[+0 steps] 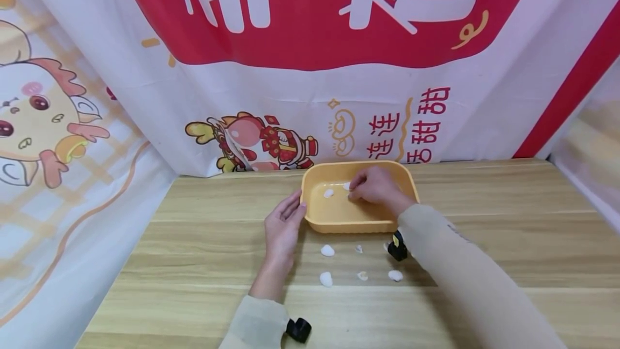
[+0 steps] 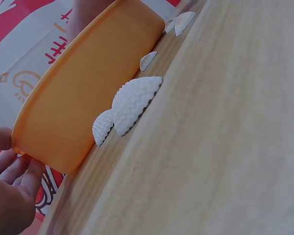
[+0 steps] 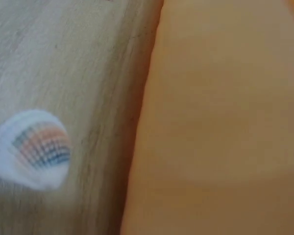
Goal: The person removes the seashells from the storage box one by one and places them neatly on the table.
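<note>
A yellow-orange plastic basin (image 1: 353,227) stands at the back of the wooden table. My left hand (image 1: 282,230) holds its left end, thumb by the front corner and fingers along the end wall. Inside the basin is my right hand (image 1: 377,187), fingertips brought together close to a white seashell (image 1: 346,186); I cannot tell whether they pinch it. Another white seashell (image 1: 328,193) lies left of it on the basin floor. In the right wrist view, a ribbed seashell (image 3: 36,149) with orange and blue-grey bands lies beside the basin wall, while the right hand is out of sight.
In front of the basin, seashells lie in two rows on the table (image 1: 203,268), among them a white shell (image 1: 326,279) and a shell at the right (image 1: 395,275). The right forearm passes over the basin's front right corner. A printed cloth (image 1: 310,85) hangs directly behind.
</note>
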A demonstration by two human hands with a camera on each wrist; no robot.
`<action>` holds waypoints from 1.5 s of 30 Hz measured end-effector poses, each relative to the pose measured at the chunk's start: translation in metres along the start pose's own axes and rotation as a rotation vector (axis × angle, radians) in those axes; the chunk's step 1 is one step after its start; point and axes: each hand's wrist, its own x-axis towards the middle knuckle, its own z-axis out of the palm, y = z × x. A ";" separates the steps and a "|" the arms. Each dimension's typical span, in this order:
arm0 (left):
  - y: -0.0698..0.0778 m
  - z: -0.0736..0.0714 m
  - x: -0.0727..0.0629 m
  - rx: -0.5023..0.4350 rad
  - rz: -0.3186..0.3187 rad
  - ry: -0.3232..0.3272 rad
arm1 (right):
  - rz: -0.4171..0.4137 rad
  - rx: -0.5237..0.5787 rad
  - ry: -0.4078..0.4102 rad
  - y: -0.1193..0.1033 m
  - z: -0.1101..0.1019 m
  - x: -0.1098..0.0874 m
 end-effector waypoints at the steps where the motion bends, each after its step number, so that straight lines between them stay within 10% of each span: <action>1: 0.000 0.000 0.000 0.000 0.000 0.000 | 0.005 -0.004 0.001 0.000 0.001 0.001; 45: -0.001 0.001 -0.003 0.009 0.032 0.004 | -0.001 -0.110 0.044 0.004 0.008 0.005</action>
